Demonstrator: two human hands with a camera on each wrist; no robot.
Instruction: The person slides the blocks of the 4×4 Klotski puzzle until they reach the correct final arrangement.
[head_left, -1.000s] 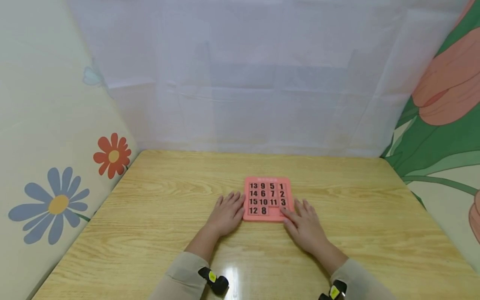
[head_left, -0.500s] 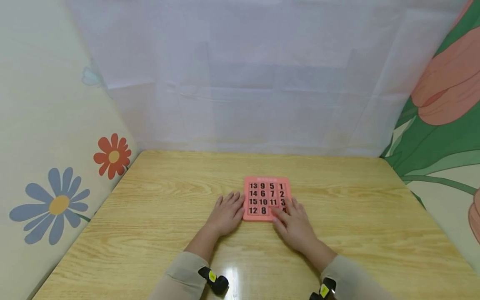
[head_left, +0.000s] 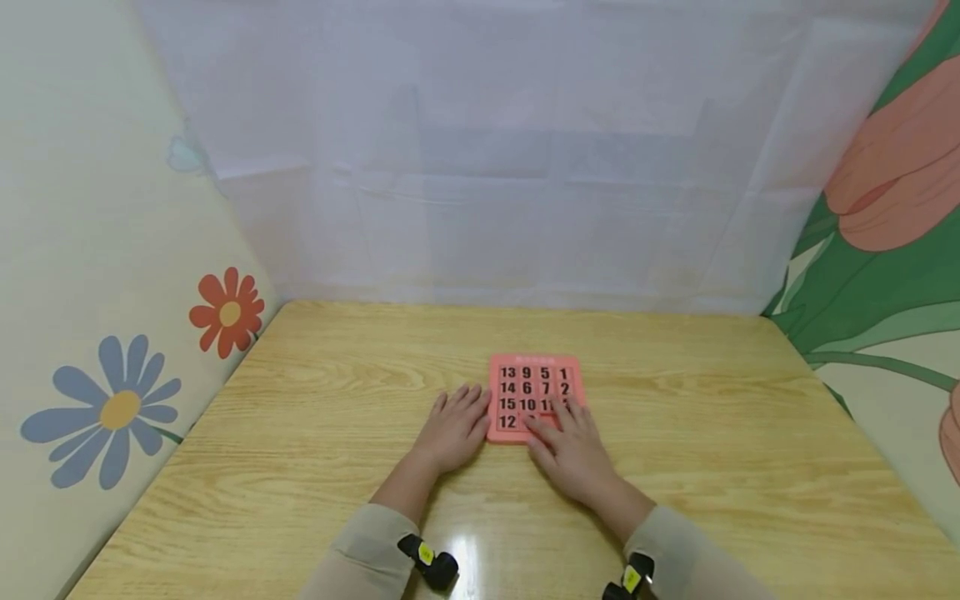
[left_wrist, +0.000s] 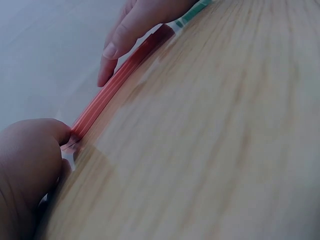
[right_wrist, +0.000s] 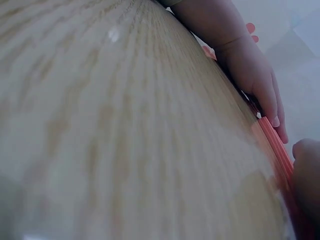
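Note:
A pink number slide puzzle (head_left: 535, 361) lies flat on the table, its tiles carrying black numbers. My left hand (head_left: 452, 429) rests on the table with its fingers along the puzzle's left edge; in the left wrist view its thumb touches the puzzle's corner. Over the lower right part of the puzzle is my right hand (head_left: 576, 454), fingers extended. One fingertip touches the bottom row where the 8 tile was seen, just right of the 12 tile (head_left: 507, 422). This hand hides the tiles at the lower right. In the right wrist view, the puzzle's pink side (right_wrist: 276, 145) runs between both hands.
The wood-grain table (head_left: 337, 358) extends around the puzzle. A white sheet (head_left: 480, 167) hangs behind it. Flower-printed panels stand at left and right. Each sleeve bears a black strap with a small device (head_left: 438, 571).
My right hand has slid left along the bottom row, from the 4 tile, past the gap, to where the 8 tile was. The left hand and the puzzle have stayed in place.

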